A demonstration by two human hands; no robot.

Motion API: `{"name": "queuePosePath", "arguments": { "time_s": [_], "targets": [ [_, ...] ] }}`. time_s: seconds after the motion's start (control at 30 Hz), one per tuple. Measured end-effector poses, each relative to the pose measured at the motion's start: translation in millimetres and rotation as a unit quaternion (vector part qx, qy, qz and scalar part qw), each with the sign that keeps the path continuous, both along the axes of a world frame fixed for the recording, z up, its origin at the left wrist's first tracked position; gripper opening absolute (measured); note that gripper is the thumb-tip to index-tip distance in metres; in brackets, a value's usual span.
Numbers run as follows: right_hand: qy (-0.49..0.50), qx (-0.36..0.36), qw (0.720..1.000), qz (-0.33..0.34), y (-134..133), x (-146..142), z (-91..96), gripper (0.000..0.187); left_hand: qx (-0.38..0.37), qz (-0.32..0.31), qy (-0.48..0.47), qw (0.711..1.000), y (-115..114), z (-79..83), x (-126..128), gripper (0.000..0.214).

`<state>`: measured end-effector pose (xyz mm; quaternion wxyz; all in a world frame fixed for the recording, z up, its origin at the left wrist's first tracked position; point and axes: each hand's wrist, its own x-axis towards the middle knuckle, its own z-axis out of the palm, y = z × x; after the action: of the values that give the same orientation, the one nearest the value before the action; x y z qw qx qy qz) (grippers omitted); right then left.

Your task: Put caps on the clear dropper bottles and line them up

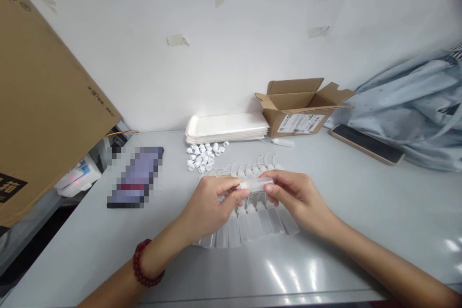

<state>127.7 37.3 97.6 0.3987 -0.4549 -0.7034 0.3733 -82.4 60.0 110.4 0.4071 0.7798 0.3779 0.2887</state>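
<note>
Between both hands, just above the table, a translucent plastic tube (257, 185) with a white cap lies nearly level. My left hand (216, 202), with a red bead bracelet on its wrist, pinches the capped end. The other end is gripped by the thumb and fingers of my right hand (292, 192). Under and in front of the hands, several similar tubes (249, 226) with white caps and thin strings lie side by side in a row. A second row (252, 169), partly hidden by the hands, lies behind. Loose white caps (202, 156) form a pile farther back.
A stack of white padded envelopes (227, 126) and an open cardboard box (299, 110) stand against the wall. One tube (283, 143) lies before the box. Phones lie at left (137, 178) and right (366, 144), near bluish fabric (407, 110). A large carton (43, 91) leans at left.
</note>
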Motion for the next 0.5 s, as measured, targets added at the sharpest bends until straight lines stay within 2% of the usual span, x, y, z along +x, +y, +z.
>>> {"name": "queuePosePath", "arguments": {
  "time_s": [0.07, 0.1, 0.17, 0.2, 0.27, 0.37, 0.43, 0.5],
  "targets": [
    [0.020, -0.023, 1.000, 0.000, 0.7, -0.5, -0.6, 0.025, 0.128, 0.010, 0.014, 0.992, -0.1, -4.0, 1.0, 0.023],
    [0.029, -0.032, 0.999, -0.002, 1.1, -0.8, -0.7, 0.025, 0.165, 0.012, 0.010, 0.986, 0.2, -5.2, 1.5, 0.019],
    [0.046, -0.044, 0.998, -0.008, 1.6, -1.5, -0.5, 0.025, 0.168, 0.017, 0.003, 0.986, 1.0, -5.2, 2.2, 0.012],
    [0.053, -0.045, 0.998, -0.010, 1.6, -1.8, -0.3, 0.024, 0.138, 0.019, 0.008, 0.990, 1.4, -4.1, 2.1, 0.013],
    [0.058, -0.035, 0.998, -0.008, 0.9, -2.4, 0.2, 0.023, 0.030, 0.011, 0.015, 0.999, 1.8, -0.5, 1.3, 0.023],
    [0.036, 0.010, 0.999, -0.008, -1.0, -2.8, 0.5, 0.020, -0.134, -0.006, -0.015, 0.991, 1.9, 4.3, -0.2, 0.041],
    [0.021, 0.037, 0.999, -0.012, -1.7, -2.5, 0.3, 0.019, -0.184, -0.004, -0.037, 0.982, 1.6, 5.5, -0.3, 0.042],
    [0.013, 0.053, 0.998, -0.016, -1.8, -1.8, 0.1, 0.020, -0.192, 0.000, -0.043, 0.980, 0.7, 5.5, 0.2, 0.040]
  ]
}}
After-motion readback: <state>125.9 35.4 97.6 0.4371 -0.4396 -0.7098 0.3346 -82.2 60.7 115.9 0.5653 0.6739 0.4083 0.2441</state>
